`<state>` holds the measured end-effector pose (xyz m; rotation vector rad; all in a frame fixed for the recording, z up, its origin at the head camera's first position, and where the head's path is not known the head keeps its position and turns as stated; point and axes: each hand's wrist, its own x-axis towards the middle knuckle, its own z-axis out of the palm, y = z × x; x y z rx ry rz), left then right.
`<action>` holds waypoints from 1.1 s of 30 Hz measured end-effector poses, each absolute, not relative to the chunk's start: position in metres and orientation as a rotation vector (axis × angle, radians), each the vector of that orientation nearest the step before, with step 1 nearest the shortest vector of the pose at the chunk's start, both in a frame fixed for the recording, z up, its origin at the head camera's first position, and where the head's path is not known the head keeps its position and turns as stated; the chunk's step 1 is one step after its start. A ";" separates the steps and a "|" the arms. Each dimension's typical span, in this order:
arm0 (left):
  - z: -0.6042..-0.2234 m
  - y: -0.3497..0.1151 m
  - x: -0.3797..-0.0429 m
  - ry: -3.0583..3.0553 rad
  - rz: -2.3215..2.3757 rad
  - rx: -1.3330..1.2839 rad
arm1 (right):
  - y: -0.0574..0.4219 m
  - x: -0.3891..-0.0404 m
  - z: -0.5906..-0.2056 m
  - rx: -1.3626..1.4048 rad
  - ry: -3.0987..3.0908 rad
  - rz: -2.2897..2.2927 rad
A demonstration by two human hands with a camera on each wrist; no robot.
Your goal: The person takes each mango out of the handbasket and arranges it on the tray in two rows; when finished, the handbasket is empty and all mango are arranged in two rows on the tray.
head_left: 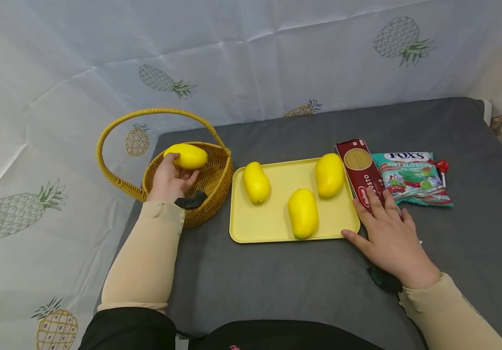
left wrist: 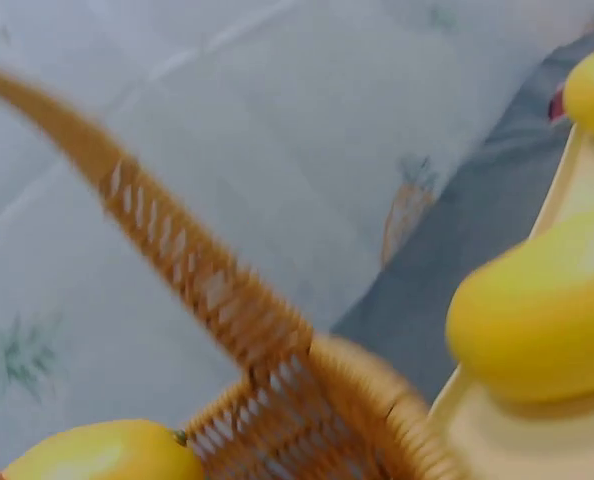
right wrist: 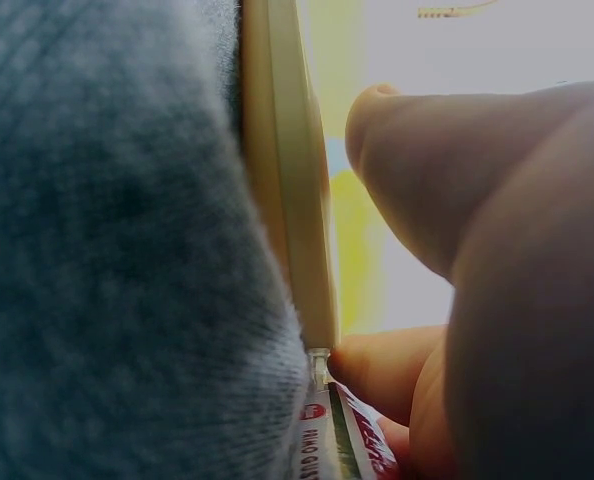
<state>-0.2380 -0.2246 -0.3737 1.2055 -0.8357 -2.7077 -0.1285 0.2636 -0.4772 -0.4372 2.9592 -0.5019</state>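
Note:
A yellow mango (head_left: 191,156) is held in my left hand (head_left: 168,181), thumb on its near-left side, over the wicker basket (head_left: 221,187) with a tall arched handle. In the left wrist view that mango (left wrist: 107,455) shows beside the basket's woven wall (left wrist: 287,420). My right hand (head_left: 388,243) lies with fingers spread, its fingertips on the near end of a long dark red packet (head_left: 359,163). Its thumb is by the corner of a pale yellow tray (head_left: 259,228). On that tray lie three mangoes: left (head_left: 256,183), middle (head_left: 303,214) and right (head_left: 329,175).
Right of the red packet lies a teal Fox's sweets bag (head_left: 412,180), with a red lollipop (head_left: 442,166) at its edge. A grey cloth (head_left: 277,282) covers the table. Behind and to the left hangs a white curtain (head_left: 251,63) printed with pineapples.

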 end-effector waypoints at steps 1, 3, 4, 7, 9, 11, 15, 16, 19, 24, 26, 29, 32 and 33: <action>-0.372 -0.222 -0.235 -0.849 -2.712 1.179 | 0.264 -0.129 -0.477 -0.437 2.960 -0.500; -0.368 -0.217 -0.228 -0.920 -2.718 1.113 | 0.264 -0.129 -0.477 -0.436 2.962 -0.500; -0.366 -0.214 -0.223 -0.959 -2.718 1.072 | 0.265 -0.129 -0.476 -0.434 2.962 -0.503; -0.360 -0.205 -0.207 -1.075 -2.719 0.943 | 0.265 -0.130 -0.476 -0.432 2.960 -0.505; -0.356 -0.200 -0.195 -1.179 -2.699 0.854 | 0.266 -0.130 -0.476 -0.429 2.958 -0.505; -0.353 -0.195 -0.183 -1.326 -2.656 0.752 | 0.266 -0.131 -0.476 -0.427 2.956 -0.502; -0.353 -0.184 -0.161 -1.672 -2.467 0.533 | 0.266 -0.131 -0.477 -0.427 2.954 -0.500; -0.354 -0.181 -0.156 -1.745 -2.414 0.483 | 0.266 -0.131 -0.477 -0.428 2.955 -0.501; -0.359 -0.174 -0.142 -1.884 -2.320 0.351 | 0.266 -0.131 -0.478 -0.432 2.958 -0.502; -0.372 -0.165 -0.119 -2.031 -2.247 0.221 | 0.265 -0.131 -0.477 -0.435 2.960 -0.501; -0.377 -0.162 -0.111 -2.095 -2.212 0.186 | 0.264 -0.131 -0.477 -0.436 2.959 -0.503; -0.386 -0.158 -0.103 -2.205 -2.158 0.141 | 0.264 -0.130 -0.477 -0.438 2.959 -0.504; -0.399 -0.154 -0.098 -2.301 -2.114 0.160 | 0.264 -0.131 -0.476 -0.439 2.957 -0.505; -0.404 -0.152 -0.097 -2.332 -2.100 0.182 | 0.264 -0.131 -0.476 -0.440 2.957 -0.504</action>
